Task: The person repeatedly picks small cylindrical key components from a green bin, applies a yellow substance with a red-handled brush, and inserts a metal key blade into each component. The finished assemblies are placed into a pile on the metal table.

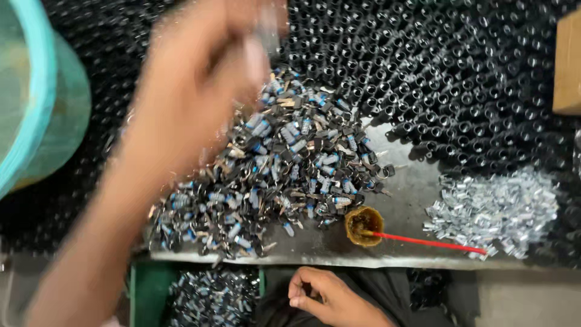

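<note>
From the camera on my head, looking down: my left hand (200, 79) is lifted high over the grey metal work surface (411, 194), so close to the lens and so blurred that I cannot tell how its fingers are set. Something pale and small shows at its fingertips near the top of the frame, but whether I hold it I cannot tell. My forearm runs from the lower left corner up to that hand.

Under it lies the heap of small black and blue-and-white metal parts (284, 169), spread across the middle of the surface and reaching its front edge. My right hand (330, 297) is low, below the front edge of the surface, fingers curled loosely inward over dark cloth; whether anything sits inside the curl is hidden from me.

Just right of the heap, near the front edge, stands a small round brown-stained cup (364, 225) with a thin red stick (430, 242) resting in it, its far end pointing at a pile of shiny silver metal clips (496, 209). Behind everything is a broad mass of short black tubes (460, 72). A turquoise plastic tub (42, 103) stands at the left, a green bin (142, 293) holding more parts sits below the surface, and a brown cardboard box (569, 60) shows at the right edge.
</note>
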